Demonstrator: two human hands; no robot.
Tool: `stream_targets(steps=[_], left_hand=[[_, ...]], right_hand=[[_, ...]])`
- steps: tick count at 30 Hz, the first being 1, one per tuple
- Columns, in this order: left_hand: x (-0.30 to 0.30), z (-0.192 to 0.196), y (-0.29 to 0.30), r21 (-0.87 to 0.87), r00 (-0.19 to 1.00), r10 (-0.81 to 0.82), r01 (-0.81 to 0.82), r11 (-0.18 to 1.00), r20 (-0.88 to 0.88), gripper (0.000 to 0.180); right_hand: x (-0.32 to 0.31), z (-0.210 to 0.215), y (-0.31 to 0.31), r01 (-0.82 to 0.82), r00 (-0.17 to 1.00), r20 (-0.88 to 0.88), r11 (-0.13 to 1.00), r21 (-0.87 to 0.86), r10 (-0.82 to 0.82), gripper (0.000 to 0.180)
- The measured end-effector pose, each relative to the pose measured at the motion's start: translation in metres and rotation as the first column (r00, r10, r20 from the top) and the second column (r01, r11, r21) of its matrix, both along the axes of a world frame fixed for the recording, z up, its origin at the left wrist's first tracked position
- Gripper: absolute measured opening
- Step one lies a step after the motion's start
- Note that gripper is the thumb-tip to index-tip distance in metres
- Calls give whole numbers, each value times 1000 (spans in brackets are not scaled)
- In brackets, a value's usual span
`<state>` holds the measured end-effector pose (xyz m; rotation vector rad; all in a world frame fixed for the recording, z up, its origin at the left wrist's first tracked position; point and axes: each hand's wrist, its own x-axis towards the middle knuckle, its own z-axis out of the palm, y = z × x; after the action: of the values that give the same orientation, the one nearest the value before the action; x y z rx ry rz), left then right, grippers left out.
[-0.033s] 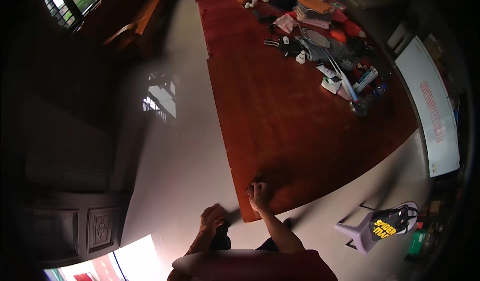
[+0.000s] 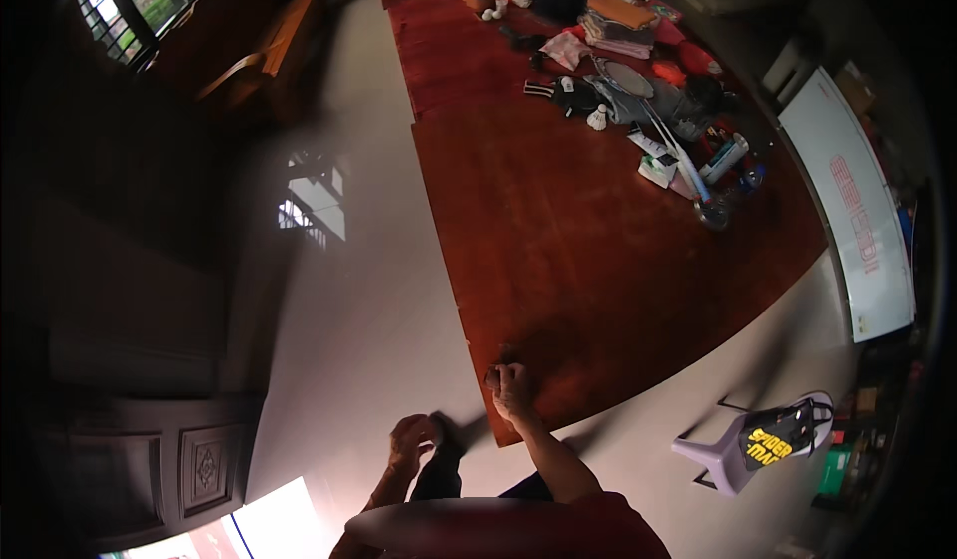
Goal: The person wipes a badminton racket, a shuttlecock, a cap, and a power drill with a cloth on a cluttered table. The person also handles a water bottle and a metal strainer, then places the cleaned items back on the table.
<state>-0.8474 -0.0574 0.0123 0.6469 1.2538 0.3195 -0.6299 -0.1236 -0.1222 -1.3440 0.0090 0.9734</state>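
Presently, the right hand [image 2: 511,385] is resting at the bench's [image 2: 598,250] near corner, fingers curling around a small dark object [image 2: 492,378]; the left hand [image 2: 412,441], loosely closed, is hanging off the edge. Risk: the object slipping over the corner.

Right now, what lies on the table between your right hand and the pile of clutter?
Head view: only bare red-brown table lies between the right hand and the clutter.

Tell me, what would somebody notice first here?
Probably the huge red-brown wooden table across the middle, with a jumble of clothes and rackets at its far end. Near its front corner rests the right hand; the left hand hangs over the pale floor.
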Motion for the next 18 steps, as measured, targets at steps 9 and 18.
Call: stream_targets(steps=[9, 18], left_hand=[[-37, 1, 101, -44, 990, -1, -5, 999, -138, 32], [77, -7, 213, -14, 933, -357, 357, 934, -40, 29]], right_hand=[[-3, -11, 24, 268, 455, 783, 774, -574, 423, 37], [42, -15, 72, 155, 749, 563, 734, -661, 349, 36]])
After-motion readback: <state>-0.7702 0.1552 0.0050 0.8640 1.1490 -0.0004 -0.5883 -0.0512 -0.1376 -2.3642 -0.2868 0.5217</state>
